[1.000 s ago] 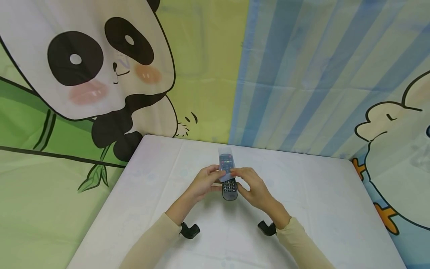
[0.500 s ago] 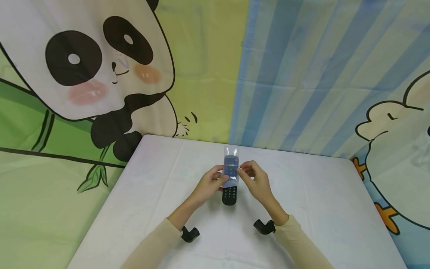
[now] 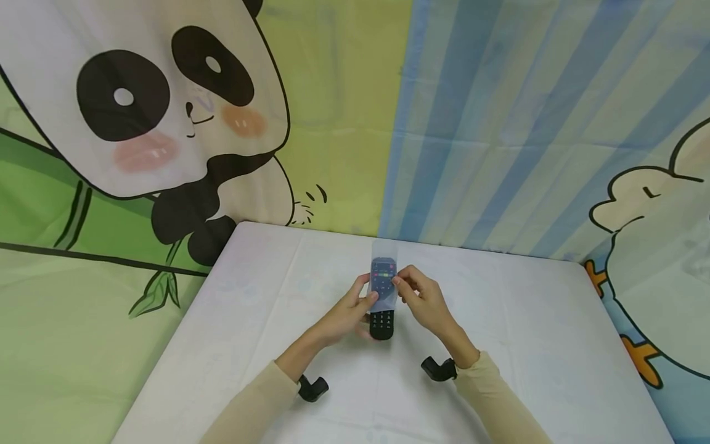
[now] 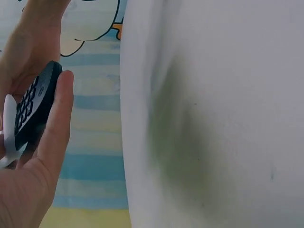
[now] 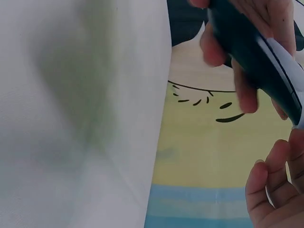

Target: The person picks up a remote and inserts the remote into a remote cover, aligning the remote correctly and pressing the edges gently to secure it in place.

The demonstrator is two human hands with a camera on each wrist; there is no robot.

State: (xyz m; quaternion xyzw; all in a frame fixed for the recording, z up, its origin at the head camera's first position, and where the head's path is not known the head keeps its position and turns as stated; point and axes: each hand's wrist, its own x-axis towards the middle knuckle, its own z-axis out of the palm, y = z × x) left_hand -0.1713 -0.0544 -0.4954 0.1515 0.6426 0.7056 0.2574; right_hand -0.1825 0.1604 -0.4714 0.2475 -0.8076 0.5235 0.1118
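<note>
Both forearms (image 3: 302,351) angle forward and inward; the left hand (image 3: 347,315) grips, thumb on top, while the right hand (image 3: 426,303) pinches, fingers bent.

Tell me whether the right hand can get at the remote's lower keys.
Likely yes: the right hand is beside the remote, whose lower keys stick out below the cover with nothing over them. It may need to let go of the cover's edge first.

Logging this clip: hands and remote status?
Left hand holds remote. Right hand pinches translucent sleeve at its edge. Sleeve covers upper buttons, lower keypad bare. No obstruction visible at either hand.
</note>
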